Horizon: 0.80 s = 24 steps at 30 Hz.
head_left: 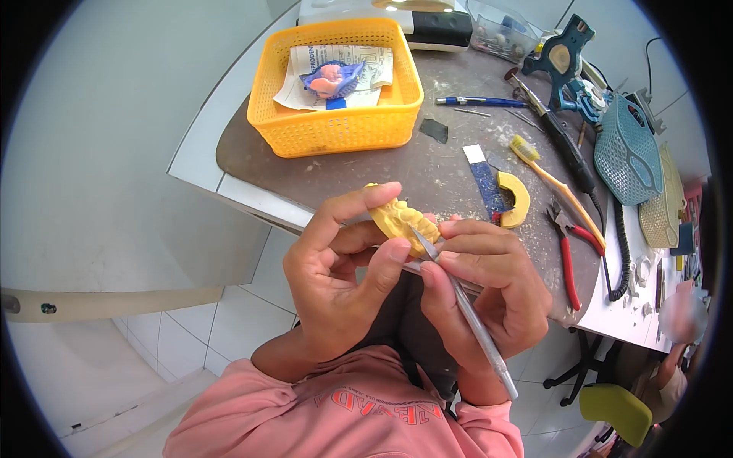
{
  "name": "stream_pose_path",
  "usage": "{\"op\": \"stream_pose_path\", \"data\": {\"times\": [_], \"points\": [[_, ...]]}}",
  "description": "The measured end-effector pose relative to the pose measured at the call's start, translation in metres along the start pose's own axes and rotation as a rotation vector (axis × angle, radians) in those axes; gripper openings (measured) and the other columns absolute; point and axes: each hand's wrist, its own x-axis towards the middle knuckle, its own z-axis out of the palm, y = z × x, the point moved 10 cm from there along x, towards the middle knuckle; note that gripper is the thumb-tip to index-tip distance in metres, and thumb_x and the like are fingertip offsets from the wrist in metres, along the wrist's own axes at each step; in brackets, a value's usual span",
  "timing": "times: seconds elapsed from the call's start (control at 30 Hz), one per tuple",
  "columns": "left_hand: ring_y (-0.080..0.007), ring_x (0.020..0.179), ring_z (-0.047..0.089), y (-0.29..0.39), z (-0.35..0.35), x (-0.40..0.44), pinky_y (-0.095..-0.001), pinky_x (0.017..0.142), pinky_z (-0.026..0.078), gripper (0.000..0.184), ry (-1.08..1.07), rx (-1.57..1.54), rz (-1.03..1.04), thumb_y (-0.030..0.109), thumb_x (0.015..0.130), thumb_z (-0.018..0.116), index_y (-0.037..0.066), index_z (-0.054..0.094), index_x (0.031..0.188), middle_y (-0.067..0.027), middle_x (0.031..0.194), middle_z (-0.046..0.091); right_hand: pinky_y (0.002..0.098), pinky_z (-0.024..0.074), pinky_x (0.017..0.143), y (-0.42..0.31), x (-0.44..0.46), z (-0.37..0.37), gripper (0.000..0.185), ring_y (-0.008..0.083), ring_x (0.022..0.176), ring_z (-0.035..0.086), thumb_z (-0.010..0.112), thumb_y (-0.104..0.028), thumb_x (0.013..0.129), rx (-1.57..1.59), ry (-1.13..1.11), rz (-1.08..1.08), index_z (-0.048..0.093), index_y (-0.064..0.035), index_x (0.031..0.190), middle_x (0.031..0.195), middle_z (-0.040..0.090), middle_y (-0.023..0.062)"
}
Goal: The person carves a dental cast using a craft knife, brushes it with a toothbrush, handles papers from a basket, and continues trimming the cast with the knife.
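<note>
My left hand (343, 275) grips a yellow plaster dental cast (395, 219) between thumb and fingers, its row of teeth facing up. A slim metal carving knife (481, 333) is pinched in my right hand (489, 286), and its pointed blade meets the teeth of the cast. The fingertips of my right hand are at the cast's right end. Both hands are above my lap, at the table's front edge. A second, horseshoe-shaped yellow cast piece (515, 200) lies on the table beyond my right hand.
A yellow basket (336, 131) holds papers and a blue-and-pink dental piece (333, 79). On the right lie a toothbrush (561, 187), red-handled pliers (566, 259), a rotary handpiece (561, 137) and its coiled cord. A blue pen (481, 101) and a blue articulator (563, 61) are farther back.
</note>
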Motion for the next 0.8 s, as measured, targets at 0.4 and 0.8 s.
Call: {"op": "stream_pose_path", "data": {"times": [0.4,0.8], "points": [[-0.0168,0.099,0.069,0.0031,0.0001,-0.0015,-0.0260,0.084,0.056,0.042,0.009,0.022,0.060,0.000,0.091,0.066,-0.004,0.052,0.130,-0.0189,0.105,0.071,0.0351,0.0612,0.072,0.0002,0.0010,-0.0030,0.023,0.0277,0.081,0.073,0.082,0.005,0.070,-0.017,0.069,-0.060,0.065,-0.0016,0.085,0.080,0.070,0.0117],[-0.0195,0.101,0.069,0.0039,0.0040,-0.0054,-0.0291,0.087,0.056,0.044,0.028,0.062,0.134,-0.003,0.088,0.068,-0.006,0.052,0.129,-0.0207,0.108,0.070,0.0340,0.0615,0.068,-0.0020,-0.0006,-0.0068,0.022,0.0280,0.082,0.073,0.082,0.004,0.072,-0.055,0.078,-0.051,0.063,-0.0020,0.082,0.080,0.068,0.0119]]}}
